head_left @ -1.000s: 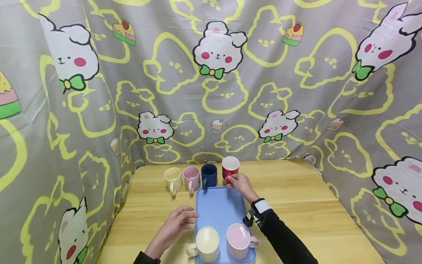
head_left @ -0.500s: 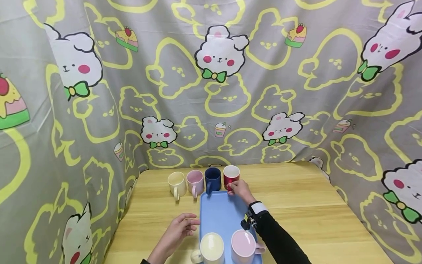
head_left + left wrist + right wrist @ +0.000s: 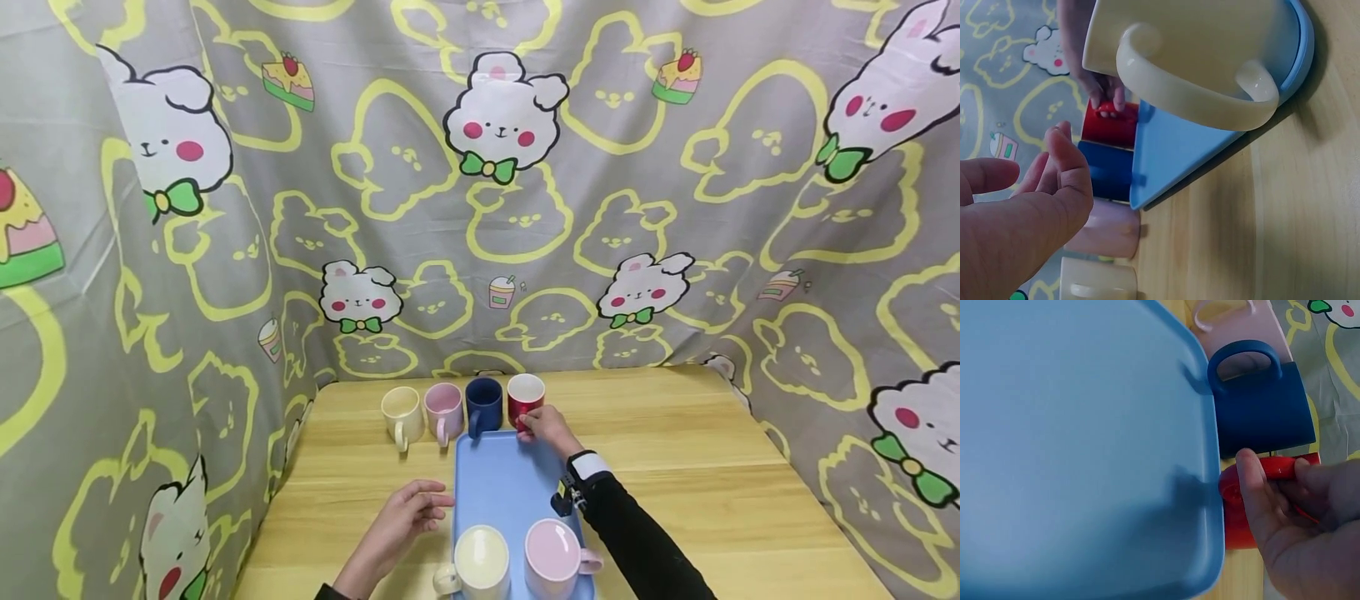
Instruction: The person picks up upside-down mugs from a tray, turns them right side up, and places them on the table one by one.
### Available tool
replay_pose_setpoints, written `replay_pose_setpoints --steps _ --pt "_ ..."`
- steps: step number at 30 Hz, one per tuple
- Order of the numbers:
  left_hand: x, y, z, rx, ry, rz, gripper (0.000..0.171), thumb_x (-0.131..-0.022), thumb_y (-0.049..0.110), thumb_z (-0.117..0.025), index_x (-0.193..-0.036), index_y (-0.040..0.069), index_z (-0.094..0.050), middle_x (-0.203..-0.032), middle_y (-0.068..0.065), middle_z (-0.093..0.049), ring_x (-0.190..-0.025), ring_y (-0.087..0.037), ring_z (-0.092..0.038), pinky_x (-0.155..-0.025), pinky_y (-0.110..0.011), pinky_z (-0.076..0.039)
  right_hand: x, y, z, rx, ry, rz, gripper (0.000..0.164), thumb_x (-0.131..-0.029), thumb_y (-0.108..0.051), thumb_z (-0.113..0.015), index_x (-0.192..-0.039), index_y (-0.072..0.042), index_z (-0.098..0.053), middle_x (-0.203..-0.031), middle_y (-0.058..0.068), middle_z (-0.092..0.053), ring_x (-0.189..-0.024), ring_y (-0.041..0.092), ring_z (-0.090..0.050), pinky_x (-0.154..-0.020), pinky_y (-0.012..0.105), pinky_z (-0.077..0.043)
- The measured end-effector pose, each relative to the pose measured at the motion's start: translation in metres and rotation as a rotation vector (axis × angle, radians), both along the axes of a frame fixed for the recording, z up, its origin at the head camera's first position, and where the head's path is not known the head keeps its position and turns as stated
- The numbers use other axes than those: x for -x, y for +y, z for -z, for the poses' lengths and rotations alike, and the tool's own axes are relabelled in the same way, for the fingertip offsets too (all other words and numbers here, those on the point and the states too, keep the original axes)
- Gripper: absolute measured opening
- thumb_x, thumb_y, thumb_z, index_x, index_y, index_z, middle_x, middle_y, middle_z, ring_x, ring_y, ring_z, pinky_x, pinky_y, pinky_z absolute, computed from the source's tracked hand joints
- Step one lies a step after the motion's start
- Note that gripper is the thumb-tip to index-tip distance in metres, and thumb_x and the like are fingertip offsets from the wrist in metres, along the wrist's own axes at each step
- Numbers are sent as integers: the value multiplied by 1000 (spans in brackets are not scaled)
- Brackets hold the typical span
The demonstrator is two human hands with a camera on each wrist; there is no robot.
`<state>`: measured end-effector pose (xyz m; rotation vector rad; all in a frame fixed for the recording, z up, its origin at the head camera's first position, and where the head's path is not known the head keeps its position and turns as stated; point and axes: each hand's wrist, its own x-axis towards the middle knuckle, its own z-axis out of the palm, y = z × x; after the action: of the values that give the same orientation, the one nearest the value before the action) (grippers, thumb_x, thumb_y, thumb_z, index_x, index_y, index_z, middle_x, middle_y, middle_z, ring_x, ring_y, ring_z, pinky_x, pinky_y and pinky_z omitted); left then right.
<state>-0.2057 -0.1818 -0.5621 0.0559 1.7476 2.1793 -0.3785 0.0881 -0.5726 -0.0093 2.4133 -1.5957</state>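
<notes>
At the right end of a row of mugs stands a red mug [image 3: 526, 392] with a white inside. My right hand [image 3: 549, 428] pinches its handle [image 3: 1272, 467] between thumb and fingers. Beside it, in order leftward, are a navy mug [image 3: 484, 402], a pink mug [image 3: 444, 410] and a cream mug [image 3: 402, 413], handles facing me. My left hand [image 3: 408, 518] hovers by the left edge of the blue tray [image 3: 495, 475], holding nothing, fingers loosely bent. On the tray's near end sit a pale yellow mug [image 3: 482, 560] and another pink mug [image 3: 553, 557], their handles pointing outward.
A wooden table [image 3: 712, 483] extends to both sides of the tray. Behind it and at the sides hangs a grey patterned curtain [image 3: 420, 208]. The tray's far edge lies close against the navy and red mugs.
The head view has shifted slightly, moving the whole scene a little right and down. My right hand stays at the red mug's handle, and the mugs keep their places.
</notes>
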Motion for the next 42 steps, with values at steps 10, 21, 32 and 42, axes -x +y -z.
replay_pose_setpoints --steps 10,21,32,42 --pt "-2 -1 -1 -10 -19 -4 32 -98 12 -38 -123 -8 -43 -117 -26 -55 -84 -14 -57 -72 -24 -49 -37 27 -26 -29 231 -166 30 -94 -6 -49 -119 11 -52 -99 24 -64 -85 36 -63 -71 41 -53" --pt "-8 2 -2 143 14 3 37 -100 20 -35 -124 -6 -43 -112 -17 -58 -86 -18 -56 -73 -30 -48 -157 97 -13 -351 525 -248 31 -82 5 -54 -107 -9 -65 -89 -2 -68 -80 12 -61 -66 23 -47" --pt "-15 8 -5 931 310 -151 47 -97 48 -33 -109 10 -59 -103 -7 -64 -94 -25 -59 -77 -43 -48 -205 117 -1 -254 358 -431 21 -87 -6 -58 -107 -7 -64 -96 -3 -64 -78 4 -54 -65 23 -48" --pt "-18 10 -9 1201 374 -214 38 -96 51 -33 -100 25 -60 -100 6 -61 -93 -22 -54 -72 -44 -44 -208 113 5 -199 256 -437 21 -86 -35 -62 -89 -15 -65 -79 -14 -59 -70 -2 -50 -61 20 -45"
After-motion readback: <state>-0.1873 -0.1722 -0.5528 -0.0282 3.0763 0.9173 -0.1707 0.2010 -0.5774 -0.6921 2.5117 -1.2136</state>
